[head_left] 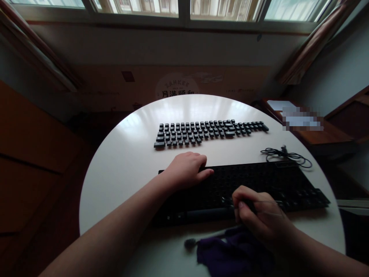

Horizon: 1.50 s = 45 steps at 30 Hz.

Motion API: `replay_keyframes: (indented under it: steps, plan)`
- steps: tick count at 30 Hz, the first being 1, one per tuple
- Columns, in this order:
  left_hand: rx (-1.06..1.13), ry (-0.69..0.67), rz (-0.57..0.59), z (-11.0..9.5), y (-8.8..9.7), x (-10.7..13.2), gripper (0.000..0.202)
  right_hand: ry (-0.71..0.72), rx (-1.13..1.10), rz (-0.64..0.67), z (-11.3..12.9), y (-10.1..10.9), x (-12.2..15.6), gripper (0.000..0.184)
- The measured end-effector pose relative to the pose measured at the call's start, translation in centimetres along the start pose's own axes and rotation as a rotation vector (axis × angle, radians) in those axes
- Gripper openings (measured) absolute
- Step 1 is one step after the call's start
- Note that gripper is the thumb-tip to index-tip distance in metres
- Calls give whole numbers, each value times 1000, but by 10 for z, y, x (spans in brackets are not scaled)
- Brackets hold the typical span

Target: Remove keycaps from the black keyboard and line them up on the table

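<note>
A black keyboard (230,179) lies across the front of the round table, most of its keycaps off. Some keycaps (305,198) remain at its right end, and others along the front row. My left hand (187,169) grips the back edge of the keyboard near its left side, fingers curled over and thumb on top. Closed above the front middle of the keyboard, my right hand (259,211) holds what looks like a wire keycap puller (250,206) with a dark handle. Its tip is at the keys; whether it grips one I cannot tell.
Loose black keycaps (187,132) stand in rows behind the keyboard on the white table (115,173). A coiled cable (288,154) lies at the back right. In front are a purple cloth (227,254) and a small black brush (190,243). A wooden side table (325,134) stands right.
</note>
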<state>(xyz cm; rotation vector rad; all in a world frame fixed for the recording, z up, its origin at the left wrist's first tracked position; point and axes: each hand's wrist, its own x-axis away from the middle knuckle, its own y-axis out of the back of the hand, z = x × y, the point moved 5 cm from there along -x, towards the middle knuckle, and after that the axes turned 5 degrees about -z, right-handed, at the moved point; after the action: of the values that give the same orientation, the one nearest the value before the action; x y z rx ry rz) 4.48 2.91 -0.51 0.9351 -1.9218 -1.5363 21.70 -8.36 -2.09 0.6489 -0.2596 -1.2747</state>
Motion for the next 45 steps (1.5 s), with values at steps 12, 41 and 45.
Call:
replay_keyframes:
  steps: [12, 41, 45]
  plan:
    - [0, 11, 27, 1, 0, 0, 35, -265, -558, -234, -16, 8, -2, 25]
    - [299, -118, -75, -38, 29, 23, 24, 353, 31, -446, 2, 40, 0, 21]
    - [268, -170, -49, -48, 33, 27, 23, 358, 362, -682, 8, 63, 3, 31]
